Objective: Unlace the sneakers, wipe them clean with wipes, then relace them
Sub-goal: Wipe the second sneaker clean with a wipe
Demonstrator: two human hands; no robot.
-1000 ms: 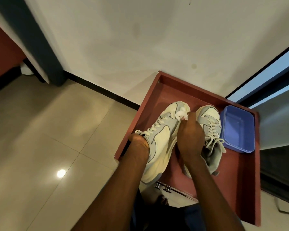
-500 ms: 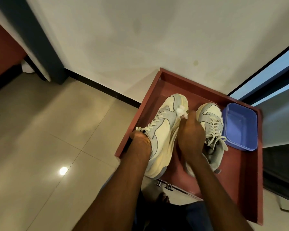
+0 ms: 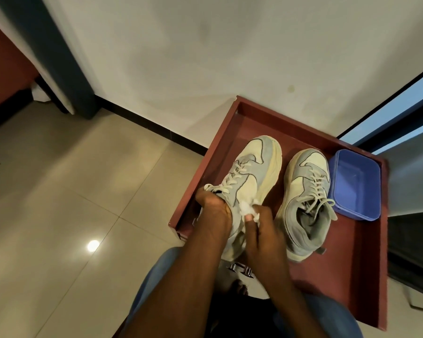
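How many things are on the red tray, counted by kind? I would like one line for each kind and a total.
Sneakers: 2 (left sneaker, right sneaker)
Blue container: 1
White wipe: 1, held against the left sneaker
Total: 4

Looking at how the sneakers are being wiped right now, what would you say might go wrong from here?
Both sneakers are still laced, so the wipe may miss dirt under the laces and dampen them. The left sneaker, tipped on its side in the left hand, sits near the red tray's left edge; a hard stroke by the right hand might push it off. The small wadded wipe may smear grime rather than lift it.
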